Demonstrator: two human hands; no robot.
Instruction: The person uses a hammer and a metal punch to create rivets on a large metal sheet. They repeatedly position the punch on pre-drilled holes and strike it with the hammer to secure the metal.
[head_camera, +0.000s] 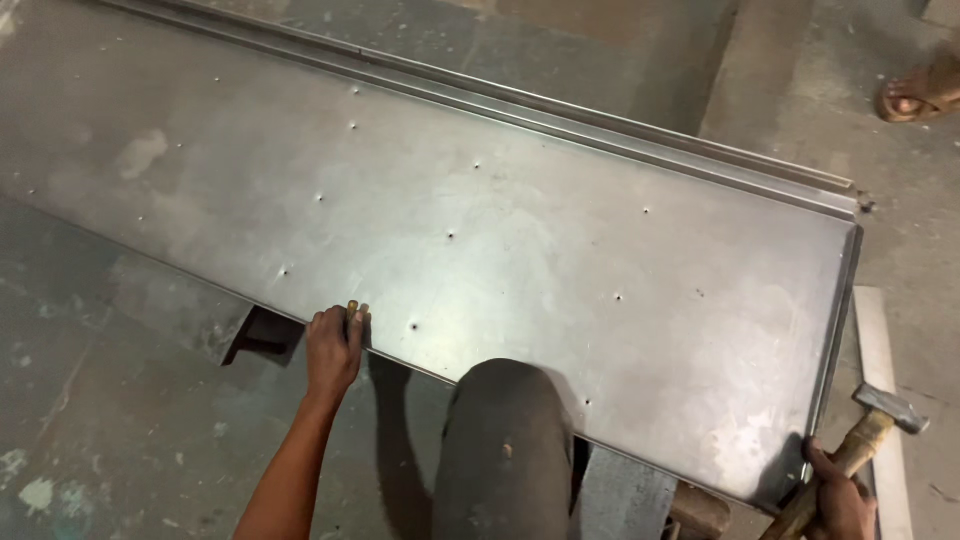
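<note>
Gripping the near edge of a long grey metal sheet (480, 250) with the left hand (334, 350), fingers curled over the rim, thumb side toward a small punched dimple just right of the knuckles. Closed around a wooden-handled hammer (868, 432) with the right hand (838, 492), down at the sheet's near right corner, fingertips touching the folded edge there; steel head raised up and to the right of the fist, over a pale strip (882, 400) lying on the floor. Between the two grips, a dark-trousered knee (505, 440) pressed against the sheet's near edge. Beyond the left grip, rows of small dimples spread across the sheet, and a folded lip along its far side. Below the left wrist, a dark bracket (262, 335) under the sheet. Far beyond the right grip, another person's sandalled foot (920, 95) on the concrete floor (120, 420).
</note>
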